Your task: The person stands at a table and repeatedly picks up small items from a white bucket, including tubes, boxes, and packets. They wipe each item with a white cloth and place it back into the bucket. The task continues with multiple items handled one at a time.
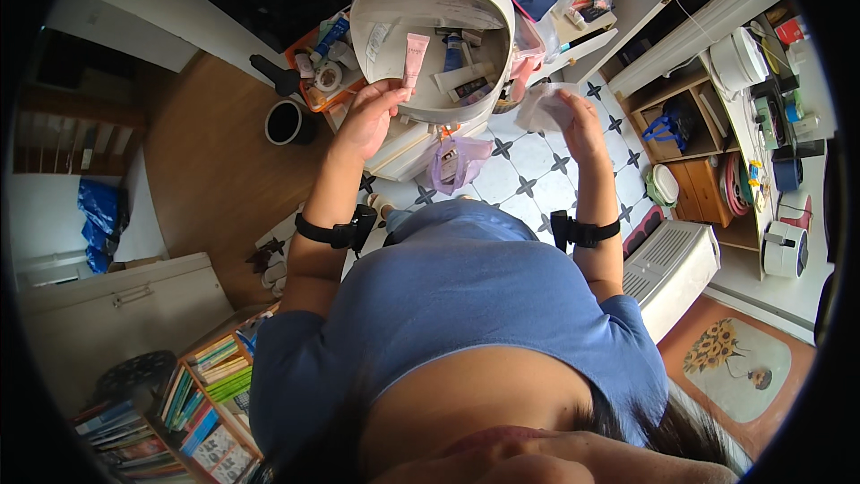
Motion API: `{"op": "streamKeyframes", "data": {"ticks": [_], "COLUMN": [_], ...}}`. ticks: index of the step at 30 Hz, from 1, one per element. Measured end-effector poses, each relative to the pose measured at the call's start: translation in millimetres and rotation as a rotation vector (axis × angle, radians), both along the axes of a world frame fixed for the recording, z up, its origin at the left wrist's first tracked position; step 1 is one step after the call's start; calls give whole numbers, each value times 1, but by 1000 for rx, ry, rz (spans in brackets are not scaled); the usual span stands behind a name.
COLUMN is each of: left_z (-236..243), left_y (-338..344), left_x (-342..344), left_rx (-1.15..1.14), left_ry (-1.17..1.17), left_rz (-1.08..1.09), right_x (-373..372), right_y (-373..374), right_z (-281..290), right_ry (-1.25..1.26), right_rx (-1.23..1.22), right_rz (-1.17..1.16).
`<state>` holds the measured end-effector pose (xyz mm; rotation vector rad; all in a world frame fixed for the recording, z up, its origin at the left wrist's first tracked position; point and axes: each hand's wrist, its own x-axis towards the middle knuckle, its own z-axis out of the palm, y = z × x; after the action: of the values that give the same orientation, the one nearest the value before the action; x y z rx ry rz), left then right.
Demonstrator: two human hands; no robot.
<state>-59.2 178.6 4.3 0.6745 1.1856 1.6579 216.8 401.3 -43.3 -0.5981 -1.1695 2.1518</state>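
My left hand (pixel 368 116) pinches a small pink squeeze tube (pixel 415 59) by its lower end and holds it upright. Behind the tube stands a white rounded bin-like container (pixel 376 0), its front open. Inside it lie a dark blue tube (pixel 454 52), a pale tube (pixel 463 77) and other small items. Off to the right, clear of the container, my right hand (pixel 584 128) is closed on a thin white cloth or wipe (pixel 545 108); the cloth hangs crumpled from the fingers.
Left of the container, an orange tray (pixel 305 90) holds bottles and a tape roll. A black round bin (pixel 285 123) stands on the wooden floor. A purple plastic bag (pixel 457 164) hangs below the container. Shelves (pixel 708 108) line the right side, with a white appliance (pixel 672 267) nearer me.
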Motion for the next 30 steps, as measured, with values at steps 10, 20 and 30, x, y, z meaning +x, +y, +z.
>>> {"op": "streamKeyframes", "data": {"ticks": [10, 20, 30], "left_z": [7, 3, 9], "left_y": [-5, -5, -4], "left_x": [4, 9, 18], "left_rx": [74, 98, 135], "left_ry": [-46, -76, 13], "left_rz": [-43, -59, -4], "right_x": [-5, 5, 6], "right_y": [-23, -31, -33], "right_z": [6, 8, 7], "right_ry": [107, 94, 56], "right_rx": [-241, -391, -416], "right_rz": [77, 85, 65]}}
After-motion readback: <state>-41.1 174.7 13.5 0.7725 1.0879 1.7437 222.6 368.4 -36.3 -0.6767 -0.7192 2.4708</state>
